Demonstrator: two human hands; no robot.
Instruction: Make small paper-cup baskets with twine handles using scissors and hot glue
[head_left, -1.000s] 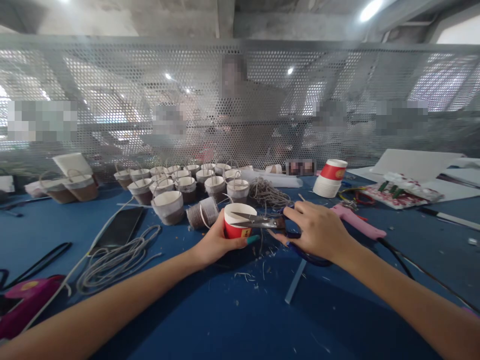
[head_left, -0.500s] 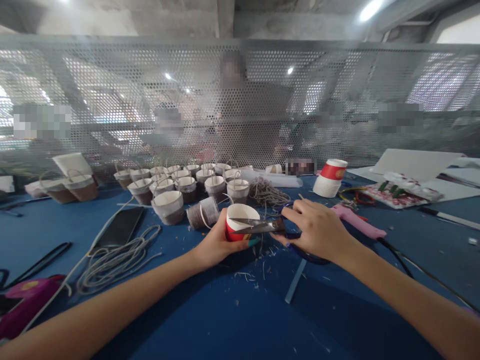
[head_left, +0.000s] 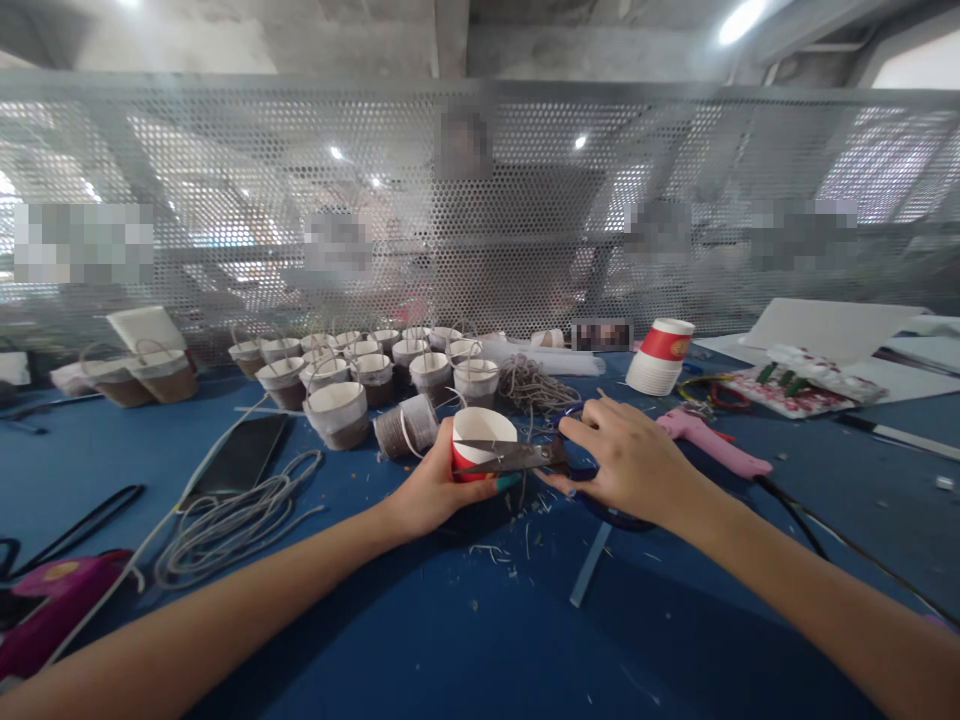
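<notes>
In the middle of the head view, my left hand (head_left: pixel 439 487) is wrapped round a red and white paper cup (head_left: pixel 486 426) with its mouth facing up. My right hand (head_left: pixel 626 452) grips dark-blue-handled scissors (head_left: pixel 536 457), fingers through the loops. Their blades are apart and lie across the near side of the cup, close to its rim; I cannot tell whether they are cutting into the wall. Just left of the cup lies a wrapped cup (head_left: pixel 406 426) on its side, with a cord handle.
Several wrapped cups (head_left: pixel 337 414) with cord handles stand behind my left hand. Coiled grey cord (head_left: pixel 232 520) and a phone (head_left: pixel 241 455) lie left. A stack of paper cups (head_left: pixel 661 357) and a pink glue gun (head_left: pixel 716 445) sit right. A perforated metal screen (head_left: pixel 517 220) closes the back.
The scissor blades have opened wider and shifted slightly left over the cup. My right hand has moved a little left with them. My left hand stays about where it was.
</notes>
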